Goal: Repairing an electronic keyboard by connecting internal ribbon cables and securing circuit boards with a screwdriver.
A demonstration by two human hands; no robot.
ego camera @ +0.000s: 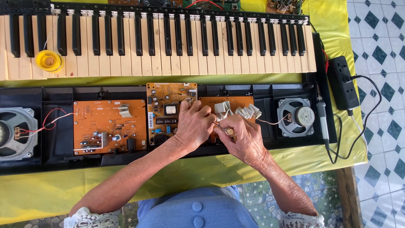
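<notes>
We look down on a bench (211, 173) draped in yellow cloth, where an opened keyboard lies in two parts: the keys (156, 46) along the far edge and the black case (55, 139) nearer us. Both our hands meet over the middle of the case. Our left hand (195, 123) is curled into a loose fist, fingers closed and pressed down on the small board (236, 101) that sits between the middle board (171, 112) and the right speaker (296, 117). Our right hand (244, 137) touches the left one at the fingertips and is closed around a tool (229, 131) with a round brass-coloured end (we cannot tell what kind it is, as the fingers hide most of it). The small board lies directly beneath both hands, mostly covered by them; only its far edge and the white ribbon cables (238, 111) folded over it show just beyond our knuckles. A thin wire (268, 122) runs from under the right hand to the right speaker.

To the left lie a large board (109, 126) and the left speaker (14, 133), joined by red and white wires. A yellow reel (48, 60) rests on the keys at the far left. A soldering iron (322, 116) lies on the case's right end, beside a black power strip (342, 82).
</notes>
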